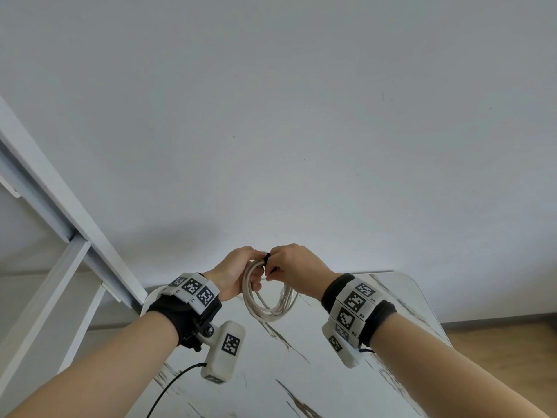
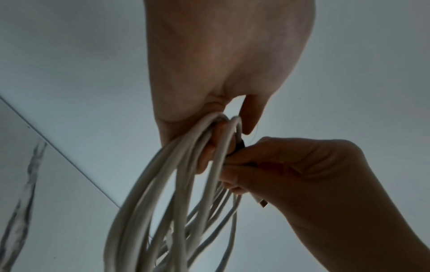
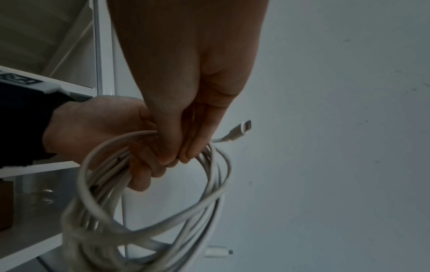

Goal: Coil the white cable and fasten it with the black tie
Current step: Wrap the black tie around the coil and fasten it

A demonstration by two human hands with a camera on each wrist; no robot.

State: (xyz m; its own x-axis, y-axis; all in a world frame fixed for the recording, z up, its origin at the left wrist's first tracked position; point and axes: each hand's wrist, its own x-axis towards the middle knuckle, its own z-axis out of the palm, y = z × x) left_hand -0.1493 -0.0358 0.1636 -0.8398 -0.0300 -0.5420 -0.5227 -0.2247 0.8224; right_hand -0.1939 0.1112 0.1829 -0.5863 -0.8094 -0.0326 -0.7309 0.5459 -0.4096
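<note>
The white cable (image 1: 265,309) hangs as a coil of several loops above the far end of the table, held up between both hands. My left hand (image 1: 238,273) grips the top of the coil (image 2: 177,184), its fingers curled through the loops. My right hand (image 1: 289,267) pinches the black tie (image 1: 267,257) at the top of the bundle, right against the left fingers. In the left wrist view the black tie (image 2: 239,145) shows only as a dark sliver between the right fingertips and the cable. One cable plug (image 3: 239,128) sticks out past the right fingers.
A marble-patterned white table (image 1: 301,372) lies under the hands, with its far edge near a plain wall (image 1: 301,116). A white shelf frame (image 1: 60,236) stands at the left. A black cord (image 1: 171,387) runs from my left wrist camera.
</note>
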